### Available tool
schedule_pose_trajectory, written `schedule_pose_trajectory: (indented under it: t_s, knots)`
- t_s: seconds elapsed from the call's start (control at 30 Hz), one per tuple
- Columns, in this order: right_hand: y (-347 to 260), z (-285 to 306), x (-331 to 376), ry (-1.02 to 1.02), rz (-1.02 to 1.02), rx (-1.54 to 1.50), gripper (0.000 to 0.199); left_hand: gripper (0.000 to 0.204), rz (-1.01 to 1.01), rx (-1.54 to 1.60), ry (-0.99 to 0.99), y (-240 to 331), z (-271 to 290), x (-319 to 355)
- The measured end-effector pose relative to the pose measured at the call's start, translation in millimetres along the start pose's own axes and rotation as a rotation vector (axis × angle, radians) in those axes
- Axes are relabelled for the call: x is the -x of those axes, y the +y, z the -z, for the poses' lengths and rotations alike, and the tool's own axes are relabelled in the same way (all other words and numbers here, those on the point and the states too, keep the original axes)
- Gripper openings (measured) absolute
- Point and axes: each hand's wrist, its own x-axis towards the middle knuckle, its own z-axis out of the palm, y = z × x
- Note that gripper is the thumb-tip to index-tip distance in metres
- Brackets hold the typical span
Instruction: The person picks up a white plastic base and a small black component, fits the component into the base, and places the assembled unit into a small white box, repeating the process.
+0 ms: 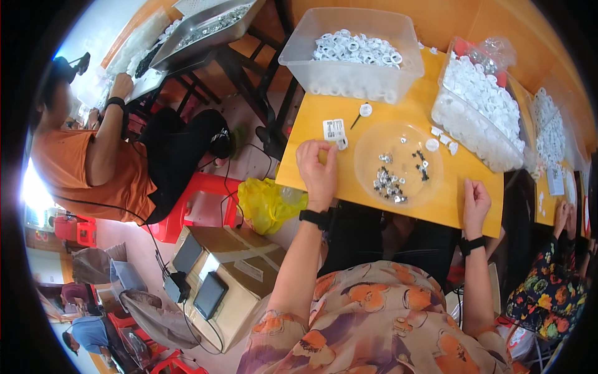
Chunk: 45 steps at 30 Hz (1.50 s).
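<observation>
My left hand (316,171) rests at the table's left front edge, fingers curled with thumb against forefinger. Just past its fingertips lie a small white ring-shaped part (342,144) and a white printed label (333,129). Near the right front edge is my right hand (476,202), its fingers bent and pressed together. Whatever either hand pinches, if anything, is too small or hidden to tell. Between them sits a shallow, clear round dish (367,177) with small silvery pieces (387,184) and dark star-like pieces (424,169). Beyond it, a thin dark stick tool (355,121) lies by a white round part (365,110).
A translucent bin (352,78) of white ring parts stands at the back; another heaped bin (479,134) is at the right, with loose white pieces (444,138) beside it. Left are a seated person (103,165), a red stool (205,193) and a carton (246,258) bearing phones.
</observation>
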Motion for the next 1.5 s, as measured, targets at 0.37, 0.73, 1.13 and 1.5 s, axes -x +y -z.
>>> schedule_pose_trajectory:
  t_s: [0.37, 0.73, 1.13, 1.5]
  knots:
    - [4.8, -1.9, -4.5, 0.015, 0.16, 0.017, 0.026, 0.014, 0.058, 0.05, 0.046, -10.2, -5.6, 5.4]
    - [9.5, 3.7, -0.6, 0.038, 0.171, 0.085, 0.027, 0.016, 0.338, 0.153, -0.038, -0.2, -7.3, 10.4]
    - [2.5, -0.6, -0.4, 0.031, 0.138, 0.177, 0.03, 0.033, 0.182, -0.105, -0.116, -10.5, -11.9, 5.3]
    - [-3.1, 1.2, 0.5, 0.025, 0.102, 0.189, 0.028, 0.033, 0.242, -0.198, -0.161, 2.5, -10.6, 2.2]
